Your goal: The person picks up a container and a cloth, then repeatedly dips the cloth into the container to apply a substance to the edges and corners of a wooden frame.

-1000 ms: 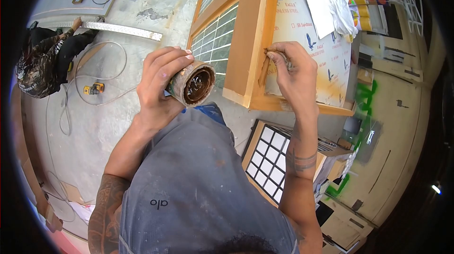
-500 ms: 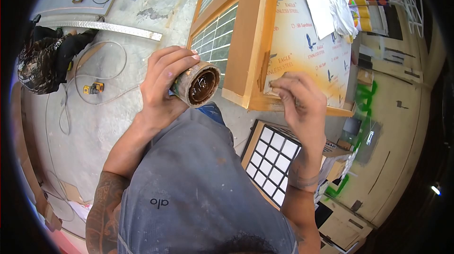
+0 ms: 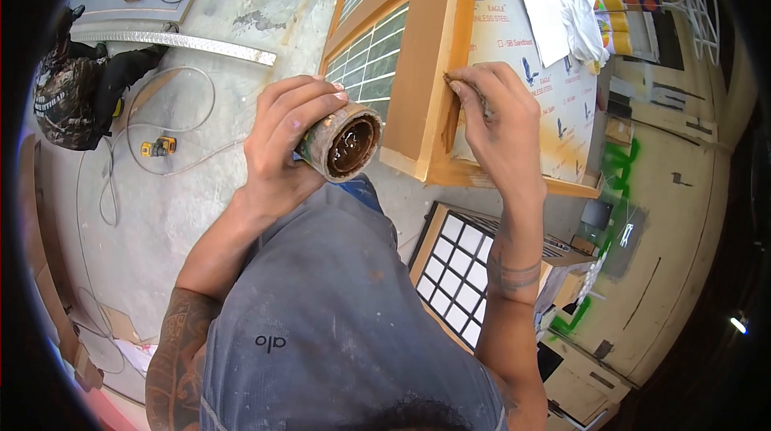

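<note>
We hold a small brownish wad [image 3: 467, 87] pinched in the fingertips of our right hand [image 3: 499, 122]; whether it is cloth or abrasive we cannot tell. It is pressed against the inner edge of an orange-brown wooden frame [image 3: 420, 70], just where the wood meets a panel under printed protective film [image 3: 522, 62]. Our left hand [image 3: 279, 146] is wrapped firmly round a grimy open tin [image 3: 342, 142], tilted towards us, with dark brown paste showing inside; it hangs near the frame's lower corner, not touching it.

We judge the work to be in mid-rub along that inner edge. Any further stroke calls for keeping the wad flat on the narrow face and off the film.

On the panel lie a white sheet of paper [image 3: 540, 18] and a crumpled white rag [image 3: 583, 22]. Below stands a white-gridded window frame [image 3: 458, 270]. The concrete floor [image 3: 201, 206] carries a long metal straightedge [image 3: 173, 43], looped cable and a yellow power drill [image 3: 158, 146], with another person [image 3: 68, 94] crouched beside them.
</note>
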